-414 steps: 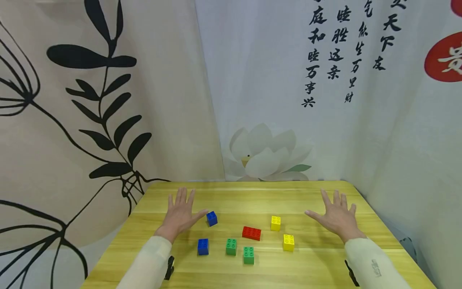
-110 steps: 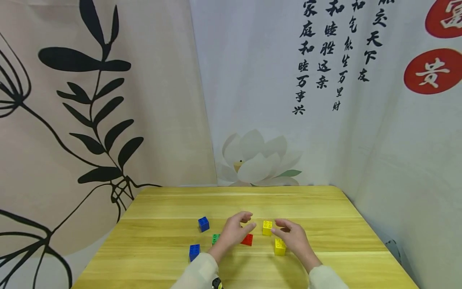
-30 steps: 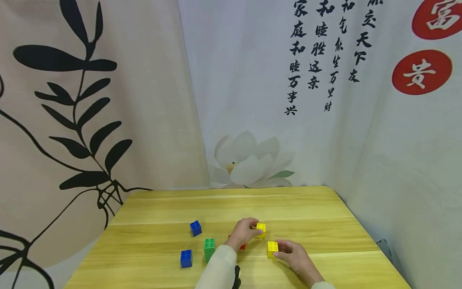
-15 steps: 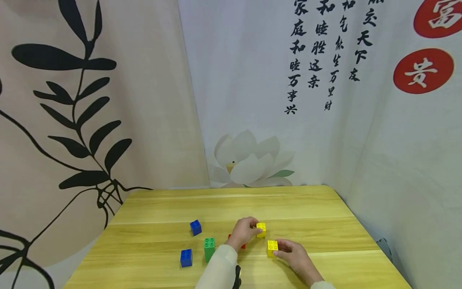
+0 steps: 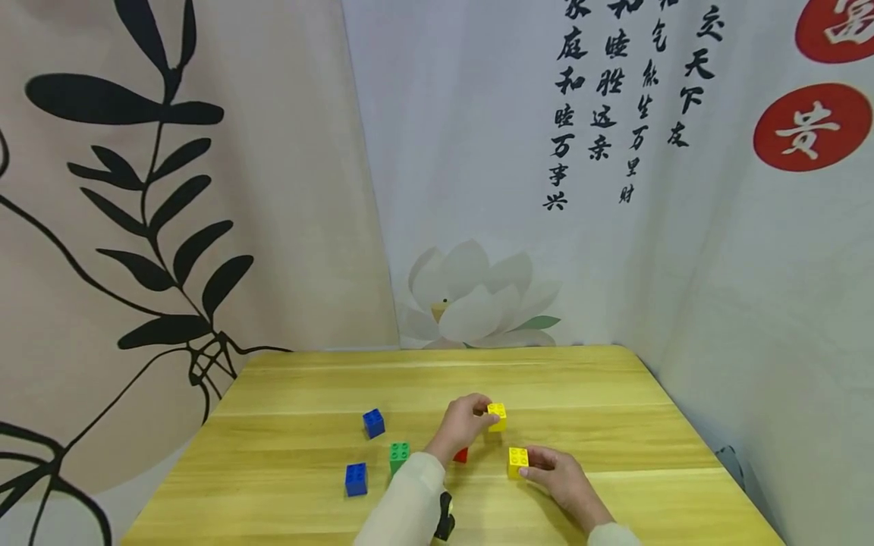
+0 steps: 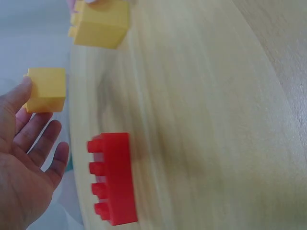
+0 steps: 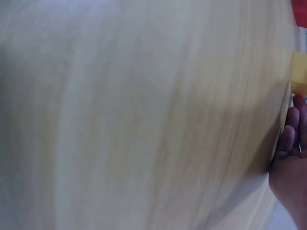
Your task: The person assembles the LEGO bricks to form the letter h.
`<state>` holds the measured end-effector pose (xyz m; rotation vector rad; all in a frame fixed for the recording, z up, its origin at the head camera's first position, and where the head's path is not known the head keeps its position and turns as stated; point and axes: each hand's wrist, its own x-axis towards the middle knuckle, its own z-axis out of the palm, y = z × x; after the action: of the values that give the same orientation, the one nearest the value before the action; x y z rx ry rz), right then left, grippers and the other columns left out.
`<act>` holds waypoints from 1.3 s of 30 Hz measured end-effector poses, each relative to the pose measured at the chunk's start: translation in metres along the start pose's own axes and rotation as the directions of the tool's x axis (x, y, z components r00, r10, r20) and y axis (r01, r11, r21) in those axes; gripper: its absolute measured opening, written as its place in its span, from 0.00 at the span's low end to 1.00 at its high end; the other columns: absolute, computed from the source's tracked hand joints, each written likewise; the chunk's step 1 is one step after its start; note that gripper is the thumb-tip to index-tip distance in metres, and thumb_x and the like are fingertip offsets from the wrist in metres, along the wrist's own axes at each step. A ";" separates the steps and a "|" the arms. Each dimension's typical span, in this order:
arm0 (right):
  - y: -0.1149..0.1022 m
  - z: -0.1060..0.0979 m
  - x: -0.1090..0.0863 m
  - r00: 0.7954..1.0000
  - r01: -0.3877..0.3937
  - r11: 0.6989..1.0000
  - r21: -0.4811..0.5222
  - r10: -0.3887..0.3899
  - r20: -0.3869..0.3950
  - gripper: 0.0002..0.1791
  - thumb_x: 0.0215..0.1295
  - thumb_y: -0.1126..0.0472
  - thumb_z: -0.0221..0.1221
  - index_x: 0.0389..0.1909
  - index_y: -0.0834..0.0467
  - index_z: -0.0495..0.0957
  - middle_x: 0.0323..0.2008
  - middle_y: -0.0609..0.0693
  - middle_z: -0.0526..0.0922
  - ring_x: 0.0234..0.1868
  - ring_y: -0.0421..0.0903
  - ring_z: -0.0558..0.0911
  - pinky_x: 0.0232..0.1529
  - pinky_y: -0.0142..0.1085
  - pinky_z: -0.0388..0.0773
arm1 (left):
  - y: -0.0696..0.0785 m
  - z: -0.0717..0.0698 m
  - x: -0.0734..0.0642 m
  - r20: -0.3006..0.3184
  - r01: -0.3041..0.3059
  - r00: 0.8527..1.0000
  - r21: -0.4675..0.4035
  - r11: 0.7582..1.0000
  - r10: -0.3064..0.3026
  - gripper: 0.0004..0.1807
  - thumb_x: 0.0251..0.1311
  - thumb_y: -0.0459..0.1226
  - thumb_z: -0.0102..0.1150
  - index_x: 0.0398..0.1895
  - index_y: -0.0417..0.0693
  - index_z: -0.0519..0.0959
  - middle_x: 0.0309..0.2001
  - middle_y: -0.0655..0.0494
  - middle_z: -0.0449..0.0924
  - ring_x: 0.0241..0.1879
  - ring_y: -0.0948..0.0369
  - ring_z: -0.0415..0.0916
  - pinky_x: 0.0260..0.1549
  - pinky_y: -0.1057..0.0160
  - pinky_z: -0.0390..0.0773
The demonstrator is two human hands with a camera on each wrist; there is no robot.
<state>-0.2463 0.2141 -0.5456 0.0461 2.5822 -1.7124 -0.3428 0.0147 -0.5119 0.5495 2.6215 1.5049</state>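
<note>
In the head view's lower middle, the left hand (image 5: 459, 426) pinches the upper yellow block (image 5: 497, 417), seemingly off the table (image 5: 614, 409), above and slightly left of the lower yellow block (image 5: 518, 462), which the right hand (image 5: 561, 478) pinches.

Wood-grain table (image 5: 580, 394) with 2 blue bricks (image 5: 373, 423) and 1 green brick (image 5: 399, 455) sitting left of where the left hand (image 5: 462, 425) grips, plus 1 red brick (image 6: 120, 177) just short of there, nearer the person.
</note>
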 end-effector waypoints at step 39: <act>0.002 -0.003 0.001 1.000 0.021 1.000 0.010 -0.022 0.020 0.29 0.60 0.57 0.70 0.58 0.68 0.77 0.51 0.59 0.83 0.53 0.56 0.80 0.53 0.50 0.77 | 0.024 0.010 -0.030 0.167 -0.068 0.983 -0.041 0.997 0.073 0.11 0.62 0.42 0.68 0.46 0.50 0.83 0.39 0.65 0.80 0.41 0.66 0.75 0.41 0.62 0.79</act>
<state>-0.2476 0.2175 -0.5464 0.0013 2.5690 -1.7238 -0.3058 0.0235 -0.4999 0.7390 2.4685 1.4502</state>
